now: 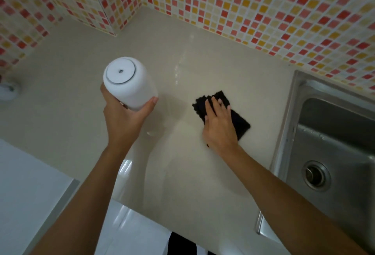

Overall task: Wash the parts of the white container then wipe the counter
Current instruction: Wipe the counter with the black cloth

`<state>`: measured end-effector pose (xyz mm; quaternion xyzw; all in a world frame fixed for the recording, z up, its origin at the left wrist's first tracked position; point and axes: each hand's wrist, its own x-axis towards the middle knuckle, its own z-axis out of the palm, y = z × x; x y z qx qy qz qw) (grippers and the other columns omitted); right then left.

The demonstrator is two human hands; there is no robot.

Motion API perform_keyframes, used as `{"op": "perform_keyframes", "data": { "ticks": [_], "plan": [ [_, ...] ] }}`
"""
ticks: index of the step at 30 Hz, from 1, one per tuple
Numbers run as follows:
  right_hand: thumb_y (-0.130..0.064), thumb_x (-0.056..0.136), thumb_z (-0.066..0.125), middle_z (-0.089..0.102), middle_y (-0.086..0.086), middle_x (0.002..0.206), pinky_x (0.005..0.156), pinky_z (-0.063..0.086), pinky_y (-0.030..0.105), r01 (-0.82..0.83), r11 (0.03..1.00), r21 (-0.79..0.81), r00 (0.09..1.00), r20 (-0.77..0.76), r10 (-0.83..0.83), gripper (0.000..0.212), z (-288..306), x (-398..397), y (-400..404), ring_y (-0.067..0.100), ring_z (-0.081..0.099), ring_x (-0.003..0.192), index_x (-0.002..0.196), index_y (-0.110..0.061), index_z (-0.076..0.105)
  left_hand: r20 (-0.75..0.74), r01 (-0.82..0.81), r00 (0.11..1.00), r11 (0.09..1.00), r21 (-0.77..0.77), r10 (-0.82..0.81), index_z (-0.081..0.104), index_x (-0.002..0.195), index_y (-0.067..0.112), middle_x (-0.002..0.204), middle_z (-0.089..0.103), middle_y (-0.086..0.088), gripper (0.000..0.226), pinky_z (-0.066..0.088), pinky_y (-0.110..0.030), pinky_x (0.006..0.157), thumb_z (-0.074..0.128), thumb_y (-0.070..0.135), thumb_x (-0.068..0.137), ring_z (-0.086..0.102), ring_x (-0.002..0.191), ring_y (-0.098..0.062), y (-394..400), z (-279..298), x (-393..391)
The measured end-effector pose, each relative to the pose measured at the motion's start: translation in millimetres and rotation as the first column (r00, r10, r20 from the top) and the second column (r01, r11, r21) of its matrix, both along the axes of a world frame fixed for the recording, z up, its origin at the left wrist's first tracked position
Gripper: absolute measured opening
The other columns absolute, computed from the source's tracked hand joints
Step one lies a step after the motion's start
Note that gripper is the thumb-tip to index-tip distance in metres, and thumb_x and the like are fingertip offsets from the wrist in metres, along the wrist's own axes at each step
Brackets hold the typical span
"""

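Observation:
My left hand (123,117) grips the white container (129,82) from below and holds it lifted above the beige counter (81,96), its round lid with a small centre hole facing me. To its right, my right hand (220,127) lies flat with straight fingers on a black cloth (242,124), pressing it onto the counter. Part of the cloth is hidden under the palm. Wet streaks shine on the counter behind the cloth.
A steel sink (332,139) with a round drain (315,175) sits at the right, close to the cloth. Mosaic tiled walls (263,11) close the counter at the back and left. A small white object (9,90) stands at the far left edge.

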<state>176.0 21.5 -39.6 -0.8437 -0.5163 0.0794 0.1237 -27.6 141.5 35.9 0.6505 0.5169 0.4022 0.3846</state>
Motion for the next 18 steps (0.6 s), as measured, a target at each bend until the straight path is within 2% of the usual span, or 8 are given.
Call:
{"op": "perform_keyframes", "data": {
  "ticks": [2,6,9,11,14,16,18],
  "plan": [
    [-0.009,0.096,0.043,0.034,0.017,0.151,0.119,0.011,0.047,-0.045,0.999,0.008,0.999,0.014,0.044,0.05,-2.5,9.3,-4.3,0.033,0.026,0.142,0.145,-0.004,0.036,0.005,0.012,1.0,1.0,0.002,-0.012,0.024,0.144,0.023,0.13,0.055,0.009,0.101,0.051,-0.024,0.092,0.086,0.041,0.066,0.056,0.114,-0.001,-1.4,1.1,-3.2],
    [-0.013,0.098,0.038,0.032,0.016,0.153,0.119,0.01,0.049,0.069,0.998,-0.011,0.997,0.017,-0.069,0.05,1.9,14.6,12.3,0.032,0.023,0.143,0.147,-0.006,0.034,0.006,0.008,1.0,1.0,0.024,-0.008,0.023,0.144,0.025,0.129,0.053,0.012,0.101,0.049,-0.017,0.09,0.086,0.04,0.066,0.055,0.112,0.004,-3.3,5.8,-10.2],
    [-0.024,0.098,0.032,0.026,0.012,0.156,0.119,0.011,0.05,-0.152,0.988,-0.021,0.987,0.05,0.152,0.053,4.0,-56.0,-32.2,0.03,0.021,0.144,0.149,-0.012,0.029,0.03,0.0,1.0,1.0,0.016,-0.001,0.023,0.143,0.029,0.127,0.053,0.014,0.099,0.049,-0.016,0.09,0.086,0.039,0.067,0.054,0.111,0.008,-6.2,6.7,-9.7],
    [-0.03,0.098,0.032,0.02,0.006,0.159,0.118,0.009,0.049,-0.312,0.948,-0.056,0.95,-0.005,0.312,0.054,8.1,-104.3,-71.6,0.026,0.015,0.147,0.151,-0.019,0.025,0.035,-0.001,0.999,1.0,0.003,0.001,0.023,0.143,0.028,0.129,0.053,0.014,0.098,0.05,-0.017,0.09,0.086,0.038,0.068,0.054,0.113,0.007,-10.0,4.6,-7.0],
    [-0.035,0.097,0.036,0.022,0.0,0.158,0.117,0.011,0.052,-0.46,0.886,-0.065,0.888,-0.028,0.459,0.054,9.0,-109.2,-76.4,0.025,0.015,0.146,0.15,-0.029,0.026,0.032,0.016,0.999,1.0,-0.019,-0.015,0.023,0.145,0.025,0.128,0.053,0.014,0.099,0.05,-0.016,0.089,0.086,0.036,0.069,0.054,0.111,0.01,-14.9,0.0,-1.8],
    [-0.038,0.093,0.034,0.03,0.001,0.156,0.114,0.018,0.055,-0.408,0.908,-0.091,0.906,0.082,0.416,0.053,-1.3,-65.2,-37.6,0.028,0.025,0.143,0.146,-0.031,0.033,0.029,0.021,0.999,0.999,-0.027,-0.02,0.022,0.145,0.024,0.126,0.053,0.015,0.101,0.05,-0.017,0.09,0.086,0.036,0.068,0.054,0.109,0.011,-17.7,-2.0,-1.1],
    [-0.041,0.094,0.027,0.032,0.002,0.155,0.112,0.019,0.056,-0.136,0.984,-0.112,0.979,0.136,0.151,0.054,-3.3,7.2,14.1,0.028,0.026,0.142,0.146,-0.031,0.034,0.018,0.021,1.0,1.0,-0.021,-0.02,0.022,0.145,0.025,0.127,0.054,0.014,0.102,0.051,-0.019,0.091,0.087,0.037,0.067,0.055,0.11,0.008,-21.3,-1.3,-3.0]
  ]
}}
